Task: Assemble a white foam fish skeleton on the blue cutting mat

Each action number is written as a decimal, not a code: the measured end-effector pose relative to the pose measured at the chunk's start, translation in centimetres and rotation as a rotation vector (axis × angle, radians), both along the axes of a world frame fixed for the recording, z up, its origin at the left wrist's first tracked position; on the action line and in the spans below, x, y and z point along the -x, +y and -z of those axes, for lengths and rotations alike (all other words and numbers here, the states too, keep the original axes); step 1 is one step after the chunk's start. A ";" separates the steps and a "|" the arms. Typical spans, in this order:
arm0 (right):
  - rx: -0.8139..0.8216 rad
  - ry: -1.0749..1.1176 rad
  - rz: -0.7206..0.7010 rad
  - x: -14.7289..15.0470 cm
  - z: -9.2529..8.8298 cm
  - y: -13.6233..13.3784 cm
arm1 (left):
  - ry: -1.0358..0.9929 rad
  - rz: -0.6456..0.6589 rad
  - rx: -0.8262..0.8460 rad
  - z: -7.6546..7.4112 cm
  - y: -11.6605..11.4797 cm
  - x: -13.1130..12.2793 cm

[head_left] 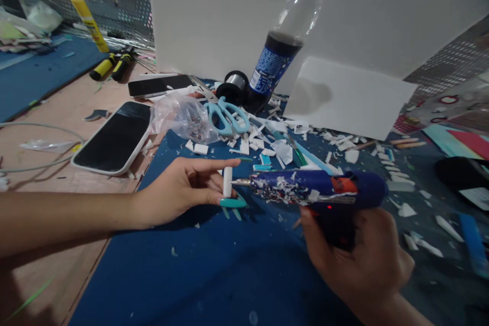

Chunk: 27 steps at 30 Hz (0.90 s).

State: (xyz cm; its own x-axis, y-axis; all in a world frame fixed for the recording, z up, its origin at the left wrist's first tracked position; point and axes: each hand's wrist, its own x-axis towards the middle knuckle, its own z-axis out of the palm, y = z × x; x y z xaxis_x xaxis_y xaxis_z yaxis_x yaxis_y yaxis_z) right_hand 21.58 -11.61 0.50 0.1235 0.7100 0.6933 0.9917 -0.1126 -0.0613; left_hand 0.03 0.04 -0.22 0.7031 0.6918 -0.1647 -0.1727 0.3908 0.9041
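Observation:
Between the thumb and index finger of my left hand (pixel 183 188) is a small white foam piece (pixel 227 182), held upright. My right hand (pixel 359 254) is wrapped round the handle of a blue glue gun (pixel 305 187), whose barrel is crusted with white flakes. The metal nozzle (pixel 241 182) points left and is at the foam piece's side; whether it touches, I cannot tell. A small red light glows on the gun's body. My fingers hide much of the handle.
Beneath lies a blue mat (pixel 183 270), with white scraps (pixel 260 140) strewn behind my hands. Light-blue scissors (pixel 227 117), a plastic bag (pixel 187 117) and a leaning soda bottle (pixel 277 56) are at the back. A phone (pixel 114 137) lies left; a white board (pixel 347 97) leans behind.

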 end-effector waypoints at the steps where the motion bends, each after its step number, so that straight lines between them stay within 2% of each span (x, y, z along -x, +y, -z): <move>1: 0.001 0.008 -0.007 0.0 0.0 0.0 | 0.000 0.002 0.004 -0.1 0.0 0.0; 10: 0.002 -0.003 0.012 0.1 0.1 -0.1 | 0.033 0.000 -0.002 -0.3 0.0 -0.1; 17: -0.027 -0.202 -0.058 -1.2 -0.2 0.3 | 0.023 0.016 -0.015 -0.1 0.1 0.1; 27: -0.004 -0.081 -0.063 -0.6 -0.2 0.1 | 0.037 0.000 -0.028 -0.1 0.1 0.1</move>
State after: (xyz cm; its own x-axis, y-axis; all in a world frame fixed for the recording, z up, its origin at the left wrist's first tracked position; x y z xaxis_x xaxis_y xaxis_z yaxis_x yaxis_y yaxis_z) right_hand 22.14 -11.53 0.66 0.0221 0.7118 0.7020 0.9985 -0.0502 0.0195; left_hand -0.04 0.11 -0.15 0.6971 0.6962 -0.1711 -0.1391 0.3654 0.9204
